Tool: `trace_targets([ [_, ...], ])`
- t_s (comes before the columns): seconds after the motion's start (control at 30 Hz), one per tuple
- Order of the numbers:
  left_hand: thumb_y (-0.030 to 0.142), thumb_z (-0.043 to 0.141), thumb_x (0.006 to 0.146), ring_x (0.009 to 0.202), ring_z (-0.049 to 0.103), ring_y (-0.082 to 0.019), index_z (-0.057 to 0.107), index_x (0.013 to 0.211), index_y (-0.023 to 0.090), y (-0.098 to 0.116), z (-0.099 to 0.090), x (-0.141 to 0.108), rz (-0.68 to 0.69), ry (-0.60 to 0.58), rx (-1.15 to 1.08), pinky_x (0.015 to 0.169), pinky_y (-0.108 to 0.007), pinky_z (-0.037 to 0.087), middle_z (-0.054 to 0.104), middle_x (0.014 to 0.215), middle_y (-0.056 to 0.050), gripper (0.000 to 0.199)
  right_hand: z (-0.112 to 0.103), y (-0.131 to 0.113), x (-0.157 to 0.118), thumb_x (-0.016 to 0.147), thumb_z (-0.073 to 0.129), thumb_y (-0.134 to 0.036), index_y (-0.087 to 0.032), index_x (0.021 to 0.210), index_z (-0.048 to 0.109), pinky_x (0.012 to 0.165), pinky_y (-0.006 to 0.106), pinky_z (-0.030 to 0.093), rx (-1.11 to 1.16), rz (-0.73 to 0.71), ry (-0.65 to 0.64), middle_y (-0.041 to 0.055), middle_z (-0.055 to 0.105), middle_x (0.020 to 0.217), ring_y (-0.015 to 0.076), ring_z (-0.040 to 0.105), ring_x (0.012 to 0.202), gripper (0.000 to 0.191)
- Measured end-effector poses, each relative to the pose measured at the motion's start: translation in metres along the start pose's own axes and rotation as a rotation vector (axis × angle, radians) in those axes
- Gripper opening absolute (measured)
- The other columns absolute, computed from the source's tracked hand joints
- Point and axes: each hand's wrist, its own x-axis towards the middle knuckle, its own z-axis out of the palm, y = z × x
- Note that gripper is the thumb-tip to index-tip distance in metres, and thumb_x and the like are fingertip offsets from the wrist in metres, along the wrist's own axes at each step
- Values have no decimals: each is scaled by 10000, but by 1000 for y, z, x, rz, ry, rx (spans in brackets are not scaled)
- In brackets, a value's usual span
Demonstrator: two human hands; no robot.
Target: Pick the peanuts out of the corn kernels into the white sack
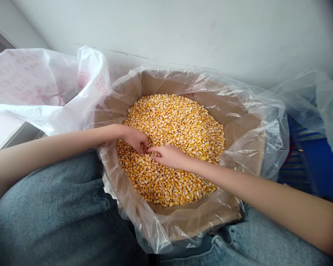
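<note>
A heap of yellow corn kernels [180, 122] fills the bottom of a cardboard box [238, 129] lined with clear plastic. My left hand [134, 139] rests low over the kernels left of the middle, its fingers curled together and pointing down. From the right my right hand [168, 155] reaches in, fingers bent towards the left, its index fingertip meeting the left hand's fingertips. Both hands are closed, and whatever lies between their fingertips is too small to make out.
A white plastic sack [44, 81] with red print lies open at the left. Blue crates [319, 159] stand at the right, partly under loose clear plastic. Behind the box rises a pale wall [183, 33]. Knees in jeans [52, 207] flank the box.
</note>
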Motion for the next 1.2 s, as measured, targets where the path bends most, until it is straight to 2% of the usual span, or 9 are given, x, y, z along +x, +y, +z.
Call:
trace_targets([
  [0.17, 302, 584, 650, 528, 464, -89, 658, 768, 178, 2, 7, 7, -14, -25, 56, 504, -187, 297, 642, 666, 2, 186, 2, -5, -1, 796, 383, -315, -290, 1114, 505, 653, 307, 404, -271, -1, -40, 60, 637, 862, 214, 584, 755, 341],
  [0.4, 294, 582, 645, 512, 425, -77, 621, 703, 155, 1, 8, 8, -10, -80, -63, 504, -176, 302, 591, 592, 28, 156, -1, -8, -1, 791, 384, -300, -246, 1088, 487, 622, 303, 403, -309, 8, -62, 91, 632, 863, 226, 586, 756, 319],
  [0.53, 334, 527, 690, 564, 436, -77, 593, 739, 144, -4, 4, 5, 51, -100, -210, 545, -171, 324, 582, 632, 32, 207, -2, -8, -2, 766, 411, -296, -245, 1085, 478, 612, 295, 394, -304, 26, -62, 83, 626, 872, 224, 583, 750, 329],
  [0.77, 416, 489, 697, 584, 423, -86, 552, 754, 140, -21, -4, 2, 48, 58, -272, 526, -183, 316, 527, 634, 24, 289, -2, -7, -3, 704, 451, -250, -264, 1007, 515, 555, 258, 348, -288, 32, -54, 43, 624, 799, 203, 567, 690, 309],
  [0.87, 435, 480, 698, 545, 397, -80, 529, 731, 147, -24, -4, 1, 38, 72, -303, 501, -190, 302, 490, 602, 29, 294, -3, -6, -4, 704, 454, -243, -258, 994, 527, 550, 251, 329, -264, 44, -27, 41, 615, 790, 190, 552, 681, 300],
  [0.97, 416, 468, 710, 498, 375, -81, 502, 705, 159, -23, -4, 0, 22, 69, -369, 472, -203, 286, 442, 544, 32, 260, -4, -3, -3, 707, 465, -257, -247, 941, 550, 531, 240, 305, -164, 51, 4, 25, 596, 730, 162, 521, 628, 249],
  [1.03, 384, 456, 719, 479, 368, -84, 482, 687, 165, -20, -5, -2, 21, 76, -444, 460, -211, 282, 419, 524, 32, 223, -5, 0, -1, 703, 480, -279, -230, 895, 560, 507, 229, 287, -6, 71, 22, 4, 564, 653, 131, 478, 561, 214],
  [1.2, 308, 414, 739, 460, 356, -78, 442, 603, 155, -11, -10, -8, 54, 150, -695, 469, -224, 313, 382, 511, 26, 206, -5, 5, 5, 702, 484, -303, -161, 714, 510, 408, 198, 224, 705, 189, -40, -49, 411, 491, 56, 318, 398, 145],
])
